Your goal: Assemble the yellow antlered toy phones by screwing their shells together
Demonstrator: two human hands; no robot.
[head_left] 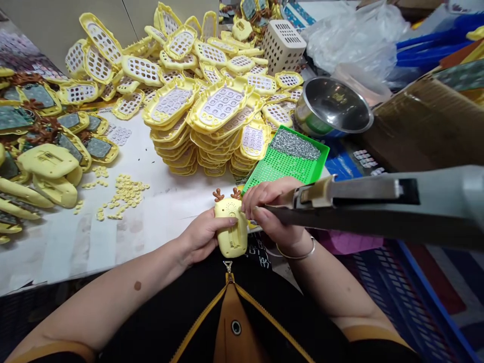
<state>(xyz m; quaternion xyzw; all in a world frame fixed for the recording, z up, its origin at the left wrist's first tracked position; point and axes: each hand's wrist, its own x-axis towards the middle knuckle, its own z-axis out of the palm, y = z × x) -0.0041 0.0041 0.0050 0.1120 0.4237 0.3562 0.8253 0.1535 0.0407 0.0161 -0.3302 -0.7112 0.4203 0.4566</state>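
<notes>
A pale yellow toy phone casing [227, 238] with brown antlers is in front of my chest, its back face turned up. My left hand [202, 234] is closed around its left side, the thumb lying across the back. My right hand [276, 206] has its fingers bent together at the casing's upper right edge; whatever they pinch is hidden. A long grey-and-black device [378, 201] reaches in from the right and covers part of this hand. Whether the hand touches the device cannot be made out. Just beyond lies a green perforated tray [264, 173] with a heap of small metal screws [295, 144].
Stacked yellow shells with white keypads [223, 103] rise behind the casing. At left are shells with circuit boards [40, 98] and small yellow buttons [128, 191]. A metal bowl [333, 108], a perforated beige box [283, 45] and a cardboard box [419, 131] stand at right.
</notes>
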